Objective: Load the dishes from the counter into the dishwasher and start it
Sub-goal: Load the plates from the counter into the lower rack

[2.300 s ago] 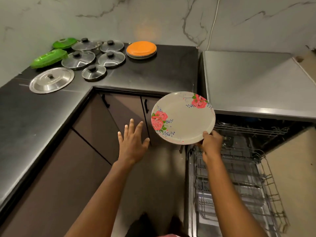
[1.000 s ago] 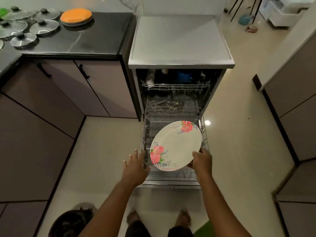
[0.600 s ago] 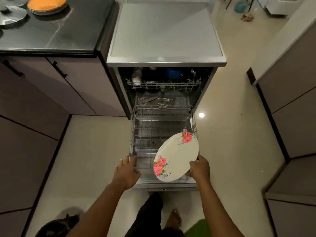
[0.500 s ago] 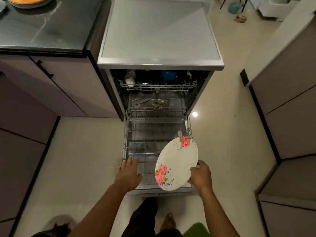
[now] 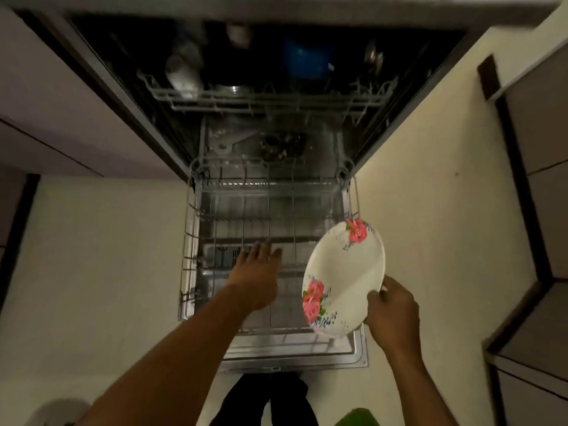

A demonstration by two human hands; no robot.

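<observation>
Pale cream floor tiles [image 5: 92, 256] flank an open grey dishwasher [image 5: 172, 142], its top cut off at the upper edge. Blur and darkness muddy the wire upper rack [image 5: 267, 99] at 12 o'clock, where a blue vessel [image 5: 307, 59] and a steel cup [image 5: 184, 72] are barely legible. The pulled-out wire lower rack [image 5: 189, 241] fills the centre. At 4 o'clock the right hand [image 5: 392, 315] pinches the rim of the round white plate with pink roses [image 5: 347, 272], which is tilted on edge over the rack's right side. Whether the plate touches the wires is unclear. The left hand [image 5: 258, 275], fingers straight and holding nothing, reaches over the rack's middle. Half a second ago it was at the front-left corner. The view is closer now, and the black counter has left the frame.
</observation>
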